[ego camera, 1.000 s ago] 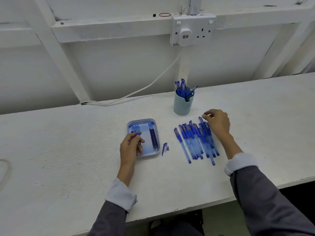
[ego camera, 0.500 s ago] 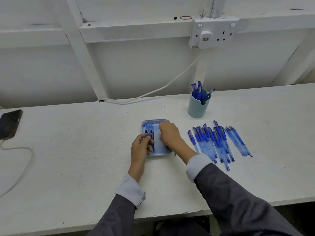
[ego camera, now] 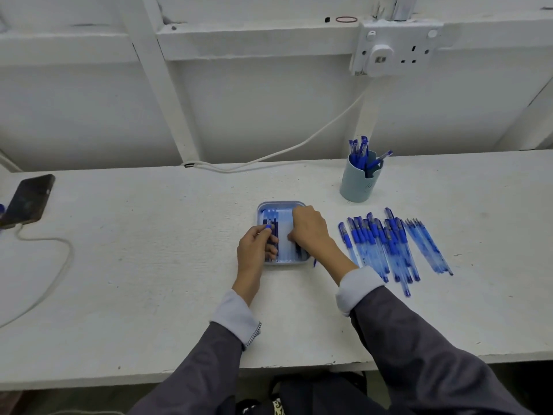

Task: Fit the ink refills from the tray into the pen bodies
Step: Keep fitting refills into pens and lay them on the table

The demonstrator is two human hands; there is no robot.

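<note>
Your surface [ego camera: 149, 265] is matt white paint, slightly rough. The tray [ego camera: 281, 203] — glossy blue plastic; pen bodies [ego camera: 372, 236] — clear shiny plastic. Cup [ego camera: 356, 187] matt plastic, your sleeves [ego camera: 419, 354] grey cloth.

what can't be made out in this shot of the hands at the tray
All in the head view:
- What, if anything, the right hand holds in the shallow blue plastic tray: its back hides the fingertips.
- What the small blue piece pinched by the left hand is: too blurred.
- How many dark thin refills lie inside: both hands cover the tray.
- Where the white phone cable ends: cut off by the left edge.
</note>
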